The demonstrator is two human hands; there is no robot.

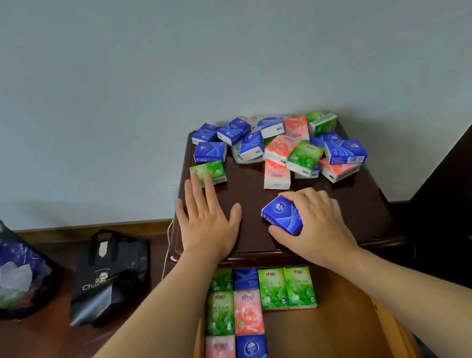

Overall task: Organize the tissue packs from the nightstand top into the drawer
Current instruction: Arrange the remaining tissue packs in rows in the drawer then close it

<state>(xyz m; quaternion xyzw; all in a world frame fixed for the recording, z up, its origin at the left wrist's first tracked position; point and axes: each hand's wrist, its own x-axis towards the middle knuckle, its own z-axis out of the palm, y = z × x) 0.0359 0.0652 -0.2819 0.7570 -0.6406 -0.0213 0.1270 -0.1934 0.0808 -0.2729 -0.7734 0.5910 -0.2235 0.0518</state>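
My right hand (316, 220) grips a blue tissue pack (281, 215) near the front of the dark wooden nightstand top (245, 189). My left hand (206, 215) lies flat and open on the top, its fingertips touching a green pack (210, 172). Several blue, pink and green packs (284, 145) lie in a loose heap at the back of the top. Below, the open drawer (325, 341) holds several packs (246, 312) laid flat in rows on its left and back; my left forearm hides part of them.
A mesh waste bin (3, 269) with crumpled wrappers stands on the wooden floor at far left. A black shopping bag (109, 273) sits beside it. A white cable (167, 248) hangs by the nightstand's left edge. Dark furniture (468, 178) rises at right.
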